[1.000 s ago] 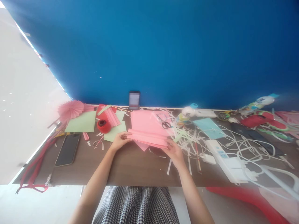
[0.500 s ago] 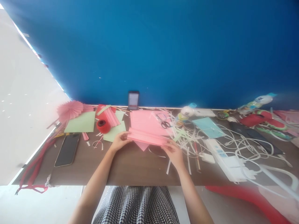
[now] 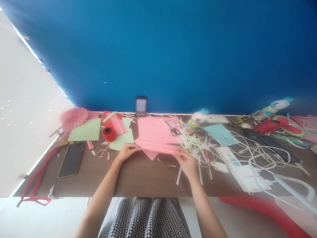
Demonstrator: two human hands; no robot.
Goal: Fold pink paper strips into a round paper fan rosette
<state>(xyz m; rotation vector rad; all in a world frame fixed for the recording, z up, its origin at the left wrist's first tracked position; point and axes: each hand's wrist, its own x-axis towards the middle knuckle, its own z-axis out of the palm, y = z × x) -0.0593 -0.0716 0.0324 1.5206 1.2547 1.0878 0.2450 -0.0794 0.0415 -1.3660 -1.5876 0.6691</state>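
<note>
Between my two hands stretches a folded strip of pink paper (image 3: 157,146), held level above the table. My left hand (image 3: 128,151) pinches its left end, and my right hand (image 3: 185,160) grips the right end with the fingers partly behind it. Under and beyond the strip lie pink paper sheets (image 3: 153,129), one corner poking out toward me. A pair of scissors (image 3: 175,132) rests on the right side of these sheets. Paper scraps (image 3: 198,145) are heaped just past my right hand.
Left are a red tape roll (image 3: 109,134), green paper (image 3: 85,130), a pleated pink paper fan (image 3: 74,118) and a dark phone (image 3: 71,159). Rightward are a glue bottle (image 3: 196,120), a power strip (image 3: 237,170) and tangled white cables. A small device (image 3: 141,106) leans against the blue wall.
The pink strip has tipped lower and looks narrower, with its near edge turned. Both hands have dropped slightly, and the right hand has shifted a little to the right.
</note>
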